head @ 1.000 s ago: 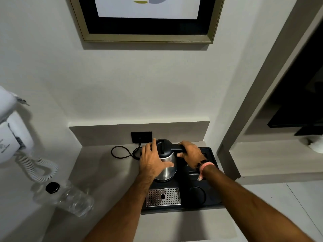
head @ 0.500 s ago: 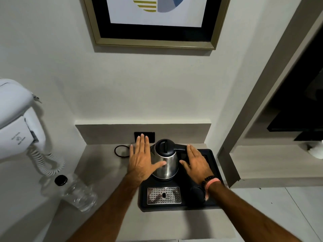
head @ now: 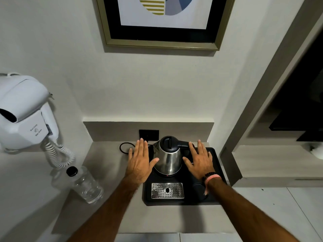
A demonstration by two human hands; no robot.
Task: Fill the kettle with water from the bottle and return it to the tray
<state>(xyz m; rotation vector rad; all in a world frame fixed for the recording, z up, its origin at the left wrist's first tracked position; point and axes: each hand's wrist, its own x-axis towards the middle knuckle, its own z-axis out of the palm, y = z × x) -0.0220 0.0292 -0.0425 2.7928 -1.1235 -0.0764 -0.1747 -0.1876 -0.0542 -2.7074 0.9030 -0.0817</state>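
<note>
A steel kettle [head: 168, 158] with a black lid and handle stands upright at the back of the black tray [head: 217, 165], lid closed. My left hand [head: 140, 160] hovers flat just left of it, fingers spread, thumb near the kettle's side. My right hand [head: 200, 158] is flat to the kettle's right, over the tray, holding nothing. A clear plastic bottle [head: 83, 185] with a black cap stands on the counter at the left, apart from both hands.
The tray also holds a perforated metal drip grid [head: 167, 190] and a round recess. A black cord [head: 125, 148] loops to a wall socket [head: 149, 134] behind the kettle. A white wall hairdryer [head: 24, 116] with coiled cord hangs at the left. A framed picture hangs above.
Both hands have let go of the kettle's lid and handle and now lie flat and open on either side of it. The kettle stays on the tray.
</note>
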